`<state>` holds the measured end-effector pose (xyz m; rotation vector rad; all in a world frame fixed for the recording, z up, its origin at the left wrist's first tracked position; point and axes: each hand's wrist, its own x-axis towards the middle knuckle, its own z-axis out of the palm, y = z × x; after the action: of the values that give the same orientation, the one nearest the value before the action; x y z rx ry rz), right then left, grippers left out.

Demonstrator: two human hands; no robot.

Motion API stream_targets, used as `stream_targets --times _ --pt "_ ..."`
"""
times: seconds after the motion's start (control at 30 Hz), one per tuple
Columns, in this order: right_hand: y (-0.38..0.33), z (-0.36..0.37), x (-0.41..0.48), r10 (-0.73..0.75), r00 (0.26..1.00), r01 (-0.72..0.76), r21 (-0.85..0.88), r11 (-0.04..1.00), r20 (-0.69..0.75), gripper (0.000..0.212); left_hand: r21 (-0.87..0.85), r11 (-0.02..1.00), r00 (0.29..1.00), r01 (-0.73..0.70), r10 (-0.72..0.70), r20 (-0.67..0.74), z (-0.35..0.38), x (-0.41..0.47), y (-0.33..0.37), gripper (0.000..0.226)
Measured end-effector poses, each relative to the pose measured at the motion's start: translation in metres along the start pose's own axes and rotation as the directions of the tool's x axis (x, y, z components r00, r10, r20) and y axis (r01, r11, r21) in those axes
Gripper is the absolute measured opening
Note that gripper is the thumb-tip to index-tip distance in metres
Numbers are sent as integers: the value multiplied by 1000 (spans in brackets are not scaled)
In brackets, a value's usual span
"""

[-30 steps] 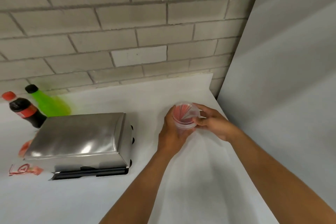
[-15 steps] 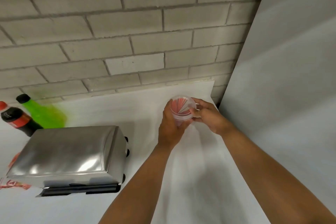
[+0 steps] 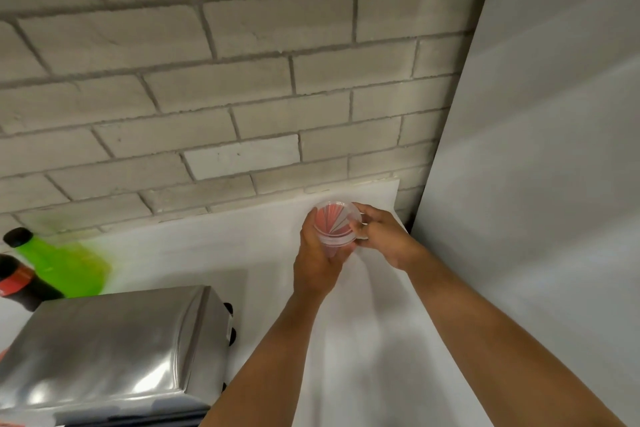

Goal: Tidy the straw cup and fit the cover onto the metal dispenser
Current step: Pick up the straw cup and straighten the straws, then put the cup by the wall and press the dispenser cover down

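**Both hands on the cup near the wall**

While the left hand (image 3: 317,262) wrapped around the cup (image 3: 335,229) from below and the side, its fingers curled closed on the clear wall, the right hand (image 3: 382,237) pinched the rim from the other side with its fingertips drawn together. The cup was see-through plastic, round at the mouth, and held a fan of red and white straws (image 3: 331,218) leaning against its inner wall. It sat near the far right corner of the white counter (image 3: 381,340), close to the brick wall (image 3: 242,80) and not far from the grey panel (image 3: 536,184); whether its base touched the counter was hidden by the hand.

Well apart to the left stood the dispenser (image 3: 110,350), a shiny steel box with a rounded top and black knobs on its right side. Behind it lay a green bottle (image 3: 59,263) and a dark bottle (image 3: 20,282) with a red label.
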<state>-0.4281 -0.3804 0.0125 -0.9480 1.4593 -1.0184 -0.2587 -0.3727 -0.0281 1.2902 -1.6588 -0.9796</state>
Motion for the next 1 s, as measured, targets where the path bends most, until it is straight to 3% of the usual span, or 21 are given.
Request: stream_targets --times 0.37,0.53,0.67,0.83,1.0 --pt "-5 3 0 19 1000 -19 -98 995 -2 59 55 998 1000 16 -16 -5 -3 4 -3 102" --pt "-18 10 -13 -35 997 13 -321 947 -63 64 179 982 998 67 -68 1 -19 -6 6 139" --pt "-41 21 -36 -193 975 125 -448 885 -109 70 249 957 988 150 -150 -16 -48 -13 30 152" --pt "-73 50 -74 -346 938 296 -488 821 -12 65 259 948 982 186 -188 -20 -108 -23 66 142" --pt "-82 93 -103 -293 949 315 -439 841 119 67 207 967 989 146 -136 -61 -184 -45 87 130"
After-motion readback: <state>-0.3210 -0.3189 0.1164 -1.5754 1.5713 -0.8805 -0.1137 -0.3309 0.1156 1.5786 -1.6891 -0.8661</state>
